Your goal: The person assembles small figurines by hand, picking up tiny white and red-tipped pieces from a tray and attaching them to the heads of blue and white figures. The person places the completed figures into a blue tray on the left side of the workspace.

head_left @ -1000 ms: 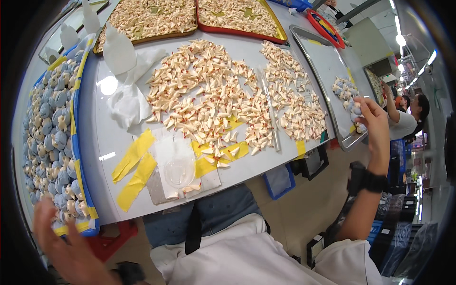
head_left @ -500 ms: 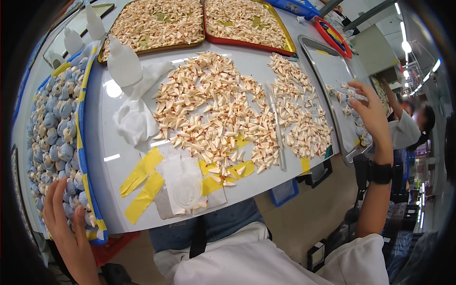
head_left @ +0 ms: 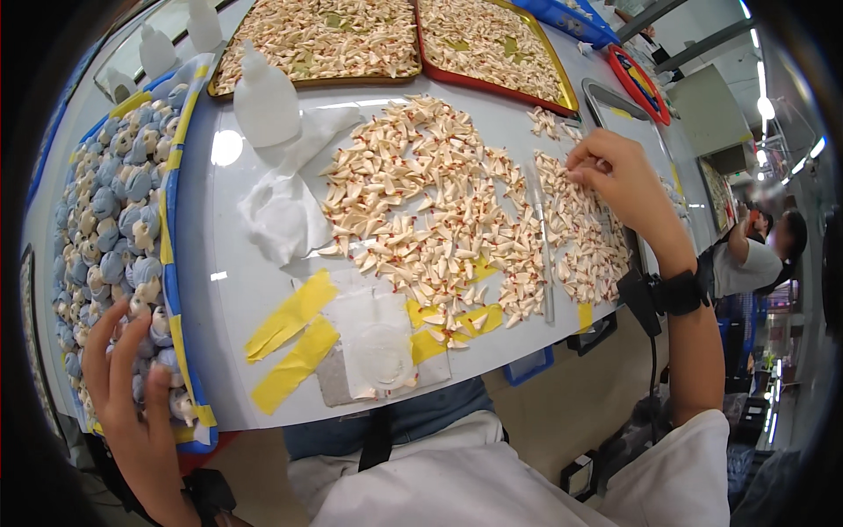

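Observation:
My left hand (head_left: 132, 417) rests on the small blue-and-cream figures (head_left: 105, 237) in the blue tray (head_left: 168, 237), its fingers spread. Over the right-hand patch of small cream pointed pieces with red tips (head_left: 590, 263) is my right hand (head_left: 628, 184), thumb and fingers pinched together. What lies between those fingertips, if anything, is too small to make out. Left of that patch spreads a larger heap of the same pieces (head_left: 430, 202). A clear narrow strip (head_left: 543, 263) lies between the two groups.
Two shallow trays of cream pieces (head_left: 325, 44) (head_left: 492, 53) stand at the back. A white squeeze bottle (head_left: 266, 105) and a crumpled white cloth (head_left: 285, 215) are at left. Near the front edge lie a clear round dish (head_left: 379, 356) and yellow tape (head_left: 294, 314). A metal tray (head_left: 694, 206) is at right.
My right hand has moved left from over the metal tray to the cream pieces, and its fingers have come together. My left hand stays on the figures. The whole view has shifted slightly.

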